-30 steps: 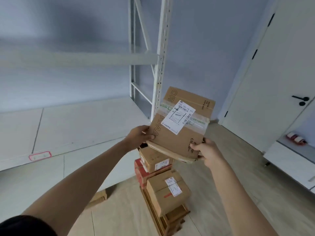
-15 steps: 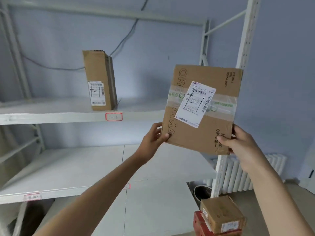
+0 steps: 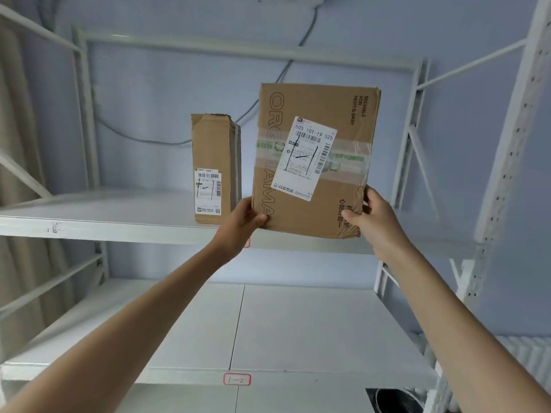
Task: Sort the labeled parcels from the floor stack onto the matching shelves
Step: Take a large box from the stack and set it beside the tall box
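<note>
White metal shelving stands against a pale blue wall (image 3: 453, 138) with a grey cable (image 3: 143, 140) looping across it. The upper shelf (image 3: 119, 216) carries one upright cardboard parcel (image 3: 214, 156), label facing out. A larger flat parcel (image 3: 316, 162), label reading 505 101-19 525, is held upright in the air at that shelf's front edge, just right of the standing one. The left hand (image 3: 241, 225) and right hand (image 3: 372, 217) have their fingers clamped on its lower corners. The lower shelf (image 3: 298, 329) bears a red-framed tag (image 3: 237, 379) marked 1-2.
</note>
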